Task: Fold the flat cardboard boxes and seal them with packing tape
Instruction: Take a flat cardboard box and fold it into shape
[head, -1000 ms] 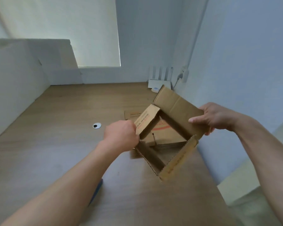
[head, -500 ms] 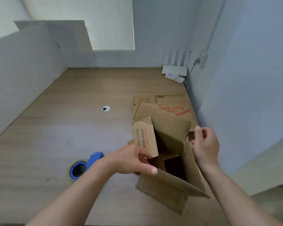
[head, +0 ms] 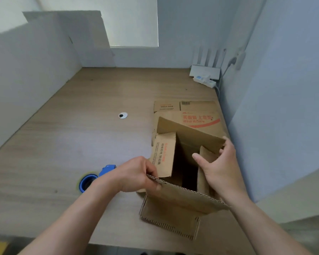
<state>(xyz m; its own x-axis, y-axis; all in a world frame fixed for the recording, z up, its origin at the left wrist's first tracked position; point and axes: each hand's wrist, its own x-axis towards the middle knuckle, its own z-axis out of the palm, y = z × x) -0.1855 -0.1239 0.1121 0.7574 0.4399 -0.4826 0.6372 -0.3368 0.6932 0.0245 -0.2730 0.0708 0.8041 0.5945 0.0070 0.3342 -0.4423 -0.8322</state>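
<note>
Brown box (head: 173,205), flaps up — left hand (head: 136,174) and right hand (head: 219,168) each grip 1 flap.

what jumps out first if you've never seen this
The half-opened cardboard box stands near the right edge of the table, flaps up, with the left hand pinching its near flap and the right hand gripping its right side. Next come the blue tape dispenser beside the left wrist, and flat boxes lying behind.

A wooden desk (head: 81,144) holds a cable grommet (head: 123,115) and, at its far corner, a white router (head: 204,71).
</note>
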